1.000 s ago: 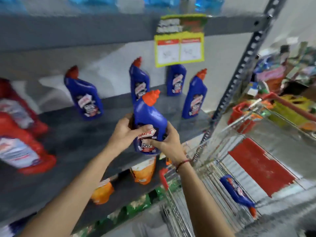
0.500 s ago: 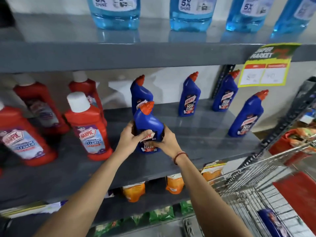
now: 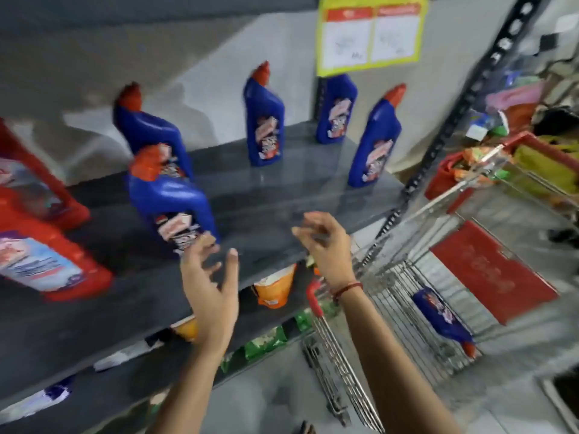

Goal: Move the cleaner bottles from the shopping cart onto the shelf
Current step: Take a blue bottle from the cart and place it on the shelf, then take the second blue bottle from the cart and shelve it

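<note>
- The blue cleaner bottle [image 3: 172, 208], gripped by both hands half a second ago, now stands on its own near the front edge of the grey shelf [image 3: 282, 195], its orange cap leaning toward the shelf's left end.
- The left hand [image 3: 213, 289] is off the bottle, fingers spread and empty; one fingertip sits just beside the bottle's base, and motion blur hides whether it touches.
- The right hand [image 3: 326, 245] is drawn back over the front edge, loosely curled and holding nothing, well apart from the bottle.
- Four more blue bottles [image 3: 264, 120] stand upright toward the back of the shelf; red bottles [image 3: 47, 264] fill its left end.
- Judged from this layout, one placement is complete and the hands are free for the next.
- One blue bottle [image 3: 438, 314] lies on its side on the wire floor of the shopping cart [image 3: 391, 277], just past the shelf's right end; the task is not finished.
</note>
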The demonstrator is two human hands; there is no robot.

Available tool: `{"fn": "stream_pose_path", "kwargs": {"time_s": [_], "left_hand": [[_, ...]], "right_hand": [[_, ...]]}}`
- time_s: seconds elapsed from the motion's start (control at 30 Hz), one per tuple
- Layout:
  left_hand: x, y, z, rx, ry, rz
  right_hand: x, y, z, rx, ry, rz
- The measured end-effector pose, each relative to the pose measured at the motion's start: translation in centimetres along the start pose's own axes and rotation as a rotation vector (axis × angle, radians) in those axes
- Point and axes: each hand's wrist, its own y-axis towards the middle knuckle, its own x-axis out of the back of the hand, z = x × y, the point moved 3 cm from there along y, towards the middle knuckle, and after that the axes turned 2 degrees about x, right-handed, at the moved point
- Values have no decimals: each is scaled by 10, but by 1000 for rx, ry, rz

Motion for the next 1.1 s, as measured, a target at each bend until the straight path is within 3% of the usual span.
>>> {"fn": "stream_pose_path", "kwargs": {"time_s": [0.13,0.27,0.4,0.57,0.67,0.8,0.87,1.0,1.03,1.1], "left_hand": [[-103,-49,7,-9,75,515],[-191,-86,28,22,206,927],[-270,-125,67,-45,402,1231],[-348,-176,138,-21,645,1467],[-386,-203,180,53,702,1609],[-439,-221,228,-35,896,1653],[-472,-227,229,-35,809,1677],[-531,-229,198,55,602,1590],[-555,-266,239,122,644,1607],[-568,-274,264,199,752,1597]], "right_hand": [[116,-11,-67,-195,-133,-258],[195,-25,-124,-427,-293,-355],[259,-35,-186,-679,-488,-315],[311,-32,-283,-983,-549,-231],[329,-29,-331,-1101,-363,-412],[321,-49,-388,-1342,248,-993],[313,-46,-403,-1297,515,-1195],[315,-20,-400,-1113,801,-1384],[322,-37,-449,-1091,823,-1447],[321,-38,-468,-1132,849,-1436]]}}
